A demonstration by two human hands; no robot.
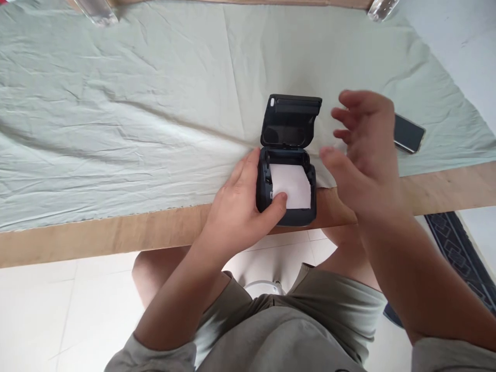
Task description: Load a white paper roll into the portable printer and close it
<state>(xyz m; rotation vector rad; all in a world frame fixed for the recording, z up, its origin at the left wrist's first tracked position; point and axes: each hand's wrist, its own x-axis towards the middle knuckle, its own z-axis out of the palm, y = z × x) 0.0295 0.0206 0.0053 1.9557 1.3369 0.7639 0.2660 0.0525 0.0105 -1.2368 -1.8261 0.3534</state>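
A small black portable printer [287, 218] sits at the table's front edge with its lid [291, 120] raised and tipped back. White paper [292, 181] fills the compartment inside it. My left hand [244, 204] grips the printer's left side, its thumb resting over the paper's lower left corner. To the right of the printer, my right hand [364, 150] is raised with fingers curved and apart, holding nothing. It is slightly blurred and touches neither the printer nor the lid.
Behind my right hand lies a dark phone-like slab [409, 133] on the pale green cloth [155, 103]. A bare wooden strip [96, 232] forms the table's front edge. Two clear legs [101, 13] stand at the back under a wooden ledge [248, 2]. A patterned dark mat [457, 253] lies on the floor at right.
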